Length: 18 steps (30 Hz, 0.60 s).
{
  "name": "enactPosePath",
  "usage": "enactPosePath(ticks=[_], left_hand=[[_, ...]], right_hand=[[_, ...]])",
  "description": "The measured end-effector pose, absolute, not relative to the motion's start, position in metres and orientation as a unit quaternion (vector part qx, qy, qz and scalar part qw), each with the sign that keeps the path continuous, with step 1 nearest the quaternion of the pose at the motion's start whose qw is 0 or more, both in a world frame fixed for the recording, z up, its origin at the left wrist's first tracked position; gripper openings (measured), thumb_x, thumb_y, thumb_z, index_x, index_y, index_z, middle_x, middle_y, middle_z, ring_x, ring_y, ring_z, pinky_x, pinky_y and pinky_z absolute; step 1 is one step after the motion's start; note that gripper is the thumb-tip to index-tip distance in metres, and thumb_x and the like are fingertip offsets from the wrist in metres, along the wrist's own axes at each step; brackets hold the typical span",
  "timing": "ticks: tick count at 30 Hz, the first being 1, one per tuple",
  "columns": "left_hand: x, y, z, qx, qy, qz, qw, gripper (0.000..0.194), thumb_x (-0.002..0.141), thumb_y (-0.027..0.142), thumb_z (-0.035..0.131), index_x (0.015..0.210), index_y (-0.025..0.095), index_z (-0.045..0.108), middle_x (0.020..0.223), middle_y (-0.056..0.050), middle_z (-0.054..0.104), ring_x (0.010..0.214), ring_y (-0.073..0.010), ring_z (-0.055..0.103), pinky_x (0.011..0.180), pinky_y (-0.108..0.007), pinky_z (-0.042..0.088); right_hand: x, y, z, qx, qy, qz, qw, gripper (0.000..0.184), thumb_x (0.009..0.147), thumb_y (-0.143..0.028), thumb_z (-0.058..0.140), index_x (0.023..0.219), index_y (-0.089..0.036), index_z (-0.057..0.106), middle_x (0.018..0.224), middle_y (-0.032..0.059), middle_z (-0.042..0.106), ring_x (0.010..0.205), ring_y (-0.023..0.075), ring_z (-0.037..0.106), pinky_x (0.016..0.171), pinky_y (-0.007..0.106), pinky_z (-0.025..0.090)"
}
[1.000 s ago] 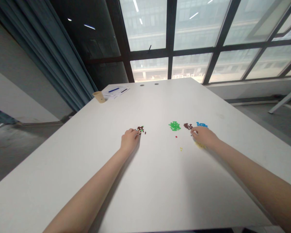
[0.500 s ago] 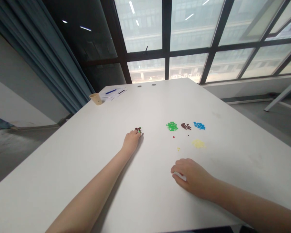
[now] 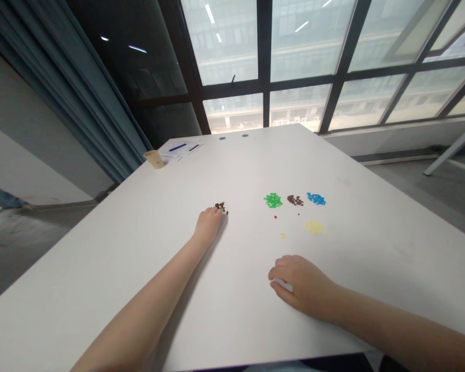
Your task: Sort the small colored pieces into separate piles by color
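From here I count four heaps of tiny coloured bits on the white counter (image 3: 81, 268): one green heap (image 3: 273, 200), one brown heap (image 3: 295, 200), one blue heap (image 3: 316, 198) and one pale yellow heap (image 3: 314, 227). A fifth, smaller cluster of brown and green bits (image 3: 219, 206) sits at the left hand (image 3: 208, 225), whose fingers are drawn together and touch it; I can't tell whether they're clamped on anything. The right hand (image 3: 300, 285) rests on the counter well below the heaps, fingers curled around a white object (image 3: 283, 284), too hidden to name. Whether that grip is closed on it, I can't tell. One red bit (image 3: 275, 217) lies just below the green heap.
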<state>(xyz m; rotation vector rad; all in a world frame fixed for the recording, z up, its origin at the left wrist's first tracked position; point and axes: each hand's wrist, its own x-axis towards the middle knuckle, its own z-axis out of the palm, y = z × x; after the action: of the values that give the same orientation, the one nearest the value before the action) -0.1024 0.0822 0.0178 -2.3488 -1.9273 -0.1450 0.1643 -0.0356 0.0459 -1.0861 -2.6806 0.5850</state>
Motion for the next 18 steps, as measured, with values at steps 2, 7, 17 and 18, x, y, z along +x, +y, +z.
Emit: enactPosePath(ticks=[2,7,17,18], left_hand=[[-0.103,0.084,0.016,-0.769,-0.634,-0.064,0.044,0.027,0.081,0.011,0.034,0.090,0.013,0.060,0.091,-0.013,0.061,0.090,-0.0236,0.055,0.075,-0.034,0.041],[-0.088,0.078,0.022,-0.781,-0.605,-0.154,-0.014,0.017,0.083,0.021,0.042,0.086,0.017,0.059,0.090,-0.006,0.061,0.085,-0.0172,0.055,0.075,-0.028,0.041],[-0.029,0.035,0.057,-0.712,-0.454,-0.518,-0.135,0.009,0.073,0.029,0.061,0.071,0.021,0.064,0.089,-0.003,0.048,0.087,-0.0157,0.048,0.080,-0.030,0.039],[-0.028,0.034,0.056,-0.707,-0.447,-0.532,-0.131,0.007,0.073,0.028,0.062,0.070,0.021,0.064,0.089,-0.003,0.047,0.087,-0.0157,0.048,0.080,-0.031,0.039]], right_hand=[[0.164,-0.035,0.047,-0.363,-0.907,0.193,0.094,0.017,0.081,-0.021,0.044,0.080,-0.019,0.061,0.075,0.0032,0.059,0.073,0.0151,0.052,0.068,0.027,0.036],[0.164,-0.026,0.053,-0.369,-0.906,0.183,0.100,0.017,0.082,-0.021,0.044,0.080,-0.019,0.061,0.075,0.0032,0.059,0.073,0.0155,0.052,0.068,0.028,0.036],[0.163,0.003,0.070,-0.395,-0.881,0.178,0.189,0.015,0.080,-0.020,0.046,0.079,-0.019,0.061,0.066,0.0002,0.054,0.065,0.0124,0.047,0.064,0.026,0.035],[0.163,0.004,0.068,-0.394,-0.881,0.178,0.194,0.014,0.080,-0.020,0.046,0.078,-0.019,0.061,0.066,0.0000,0.054,0.065,0.0123,0.047,0.064,0.026,0.035]])
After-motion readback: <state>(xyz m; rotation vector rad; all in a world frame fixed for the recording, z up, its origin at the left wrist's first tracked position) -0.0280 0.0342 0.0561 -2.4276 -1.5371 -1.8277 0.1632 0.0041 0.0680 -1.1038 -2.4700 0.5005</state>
